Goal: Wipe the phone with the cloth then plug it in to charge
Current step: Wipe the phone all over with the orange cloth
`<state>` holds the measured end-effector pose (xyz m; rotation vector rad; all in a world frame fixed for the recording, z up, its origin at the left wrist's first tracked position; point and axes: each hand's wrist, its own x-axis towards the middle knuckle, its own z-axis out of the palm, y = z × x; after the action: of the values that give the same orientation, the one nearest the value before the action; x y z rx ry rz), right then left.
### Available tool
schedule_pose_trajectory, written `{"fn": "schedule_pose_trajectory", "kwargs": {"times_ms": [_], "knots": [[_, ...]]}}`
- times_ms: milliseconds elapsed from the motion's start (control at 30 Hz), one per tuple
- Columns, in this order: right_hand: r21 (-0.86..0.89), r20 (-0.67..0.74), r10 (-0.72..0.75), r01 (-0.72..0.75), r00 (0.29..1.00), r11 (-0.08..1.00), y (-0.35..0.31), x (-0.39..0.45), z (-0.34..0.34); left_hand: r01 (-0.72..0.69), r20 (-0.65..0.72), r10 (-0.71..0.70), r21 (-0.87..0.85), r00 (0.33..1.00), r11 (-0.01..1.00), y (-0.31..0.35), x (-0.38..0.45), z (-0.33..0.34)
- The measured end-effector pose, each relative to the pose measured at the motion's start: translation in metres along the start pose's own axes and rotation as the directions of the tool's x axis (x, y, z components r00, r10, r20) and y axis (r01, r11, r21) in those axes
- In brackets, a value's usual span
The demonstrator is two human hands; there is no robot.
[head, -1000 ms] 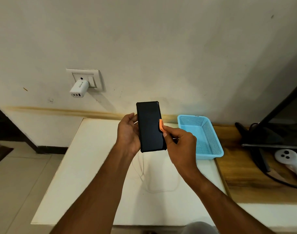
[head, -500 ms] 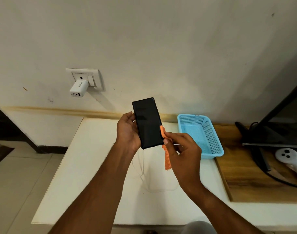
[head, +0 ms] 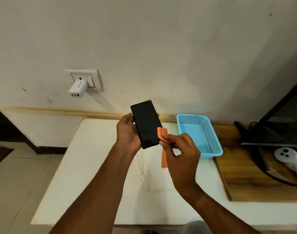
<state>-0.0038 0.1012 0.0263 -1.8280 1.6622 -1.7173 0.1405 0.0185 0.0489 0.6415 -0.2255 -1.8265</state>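
A black phone (head: pixel 146 126) is held upright above the white table, dark screen toward me and top tilted left, gripped by my left hand (head: pixel 127 132) along its left edge. My right hand (head: pixel 181 154) pinches a narrow orange cloth (head: pixel 162 135). The cloth's upper end rests on the phone's lower right edge and the rest hangs down. A white charger (head: pixel 77 89) sits in the wall socket (head: pixel 84 78) to the upper left. A thin white cable (head: pixel 142 173) lies on the table below the hands.
A light blue plastic basket (head: pixel 212 141) stands on the white table (head: pixel 80 166) by the wall, right of my hands. Further right, a wooden surface (head: pixel 245 174) carries a dark monitor stand (head: pixel 255 132) with black cables and a white controller (head: pixel 289 157).
The phone has tipped further left and slightly up. My right hand has drawn back to the right, and the orange cloth now hangs in a long strip instead of being bunched at the phone's edge.
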Motion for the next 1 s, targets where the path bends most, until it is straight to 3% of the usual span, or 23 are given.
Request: {"fn": "schedule_pose_trajectory", "kwargs": {"times_ms": [367,533,800,1000], "knots": [[-0.036,0.005,-0.026,0.027,1.000,0.999,0.000,-0.005,0.003,-0.011,-0.001,0.011,-0.008,1.000,1.000,-0.004,0.003,-0.006],[0.004,0.070,-0.173,0.174,0.982,0.985,-0.008,-0.012,0.008,-0.016,-0.003,0.016,-0.041,1.000,0.999,-0.006,0.002,-0.001],[-0.081,0.172,-0.307,0.324,0.936,0.943,-0.016,-0.014,0.019,-0.078,-0.112,0.080,0.023,0.990,0.997,-0.006,0.006,0.001],[-0.166,0.252,-0.366,0.413,0.896,0.896,-0.022,-0.006,0.019,-0.062,-0.064,0.063,0.007,0.996,0.998,-0.004,0.003,-0.006]]}}
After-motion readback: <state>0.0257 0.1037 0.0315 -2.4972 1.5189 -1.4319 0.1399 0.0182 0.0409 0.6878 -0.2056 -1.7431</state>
